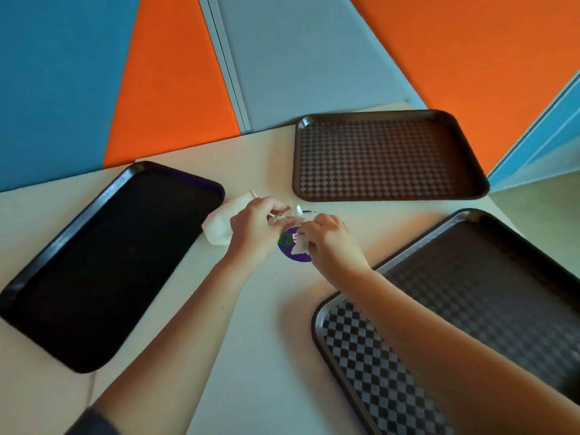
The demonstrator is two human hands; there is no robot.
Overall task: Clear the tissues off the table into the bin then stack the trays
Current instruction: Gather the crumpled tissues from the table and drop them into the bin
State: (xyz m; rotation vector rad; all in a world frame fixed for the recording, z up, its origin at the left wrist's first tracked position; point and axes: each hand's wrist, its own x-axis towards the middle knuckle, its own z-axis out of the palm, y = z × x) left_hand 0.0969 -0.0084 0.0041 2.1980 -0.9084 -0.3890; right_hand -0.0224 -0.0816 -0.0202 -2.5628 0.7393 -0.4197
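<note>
Tissues half gathered at mid-tabletop, trays not yet stacked.

Trays lie apart and flat on the pale tabletop (257, 356): a plain black tray (103, 265) on the left, a checkered tray (386, 155) at the far side, another checkered tray (470, 312) near right under the forearm. No bin shows, so I judge the clearing only begun and the stacking wholly left. Behind stand orange, blue and grey wall panels (175, 76). Between the trays, over a purple round sticker (298, 257), the left hand (254, 227) curls its fingers round a white tissue (216, 226) and a thin stick; the right hand (329, 238) pinches a crumpled tissue (299, 243).
</note>
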